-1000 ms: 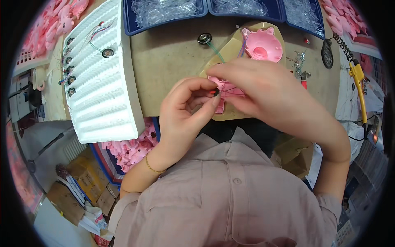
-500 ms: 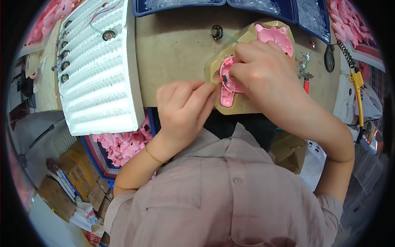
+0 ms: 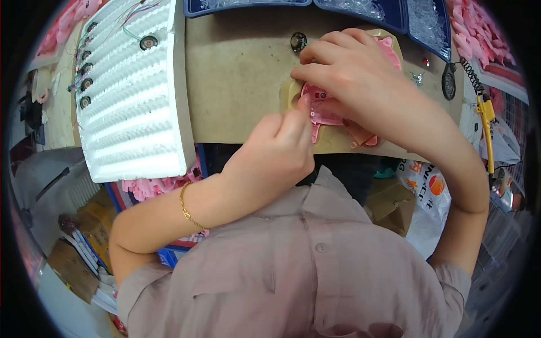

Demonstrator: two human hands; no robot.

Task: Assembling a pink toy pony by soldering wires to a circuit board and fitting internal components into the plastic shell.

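A pink plastic shell half (image 3: 322,117) lies in the tan holder (image 3: 288,93) at the table's near edge, partly covered by my hands. My left hand (image 3: 279,146) is closed in a pinch at its left side; whatever sits between the fingertips is hidden. Over the shell arches my right hand (image 3: 352,70), its thumb and fingers apart, with nothing visible in them. The small black round speaker (image 3: 298,42) rests on the table just beyond those fingertips. Behind the right hand shows the edge of another pink shell piece (image 3: 389,49).
A white ribbed foam tray (image 3: 132,107) with several small speakers stands at left. Blue bins (image 3: 248,8) of clear plastic parts line the back. To the right lie small metal parts (image 3: 417,79) and a yellow tool (image 3: 486,121) on a coiled cord. Pink pieces (image 3: 149,188) fill a box below.
My left hand has moved right, onto the shell's left side. The right hand has lifted and shifted up and left, its fingers spreading from a pinch. The red-handled tool is now hidden.
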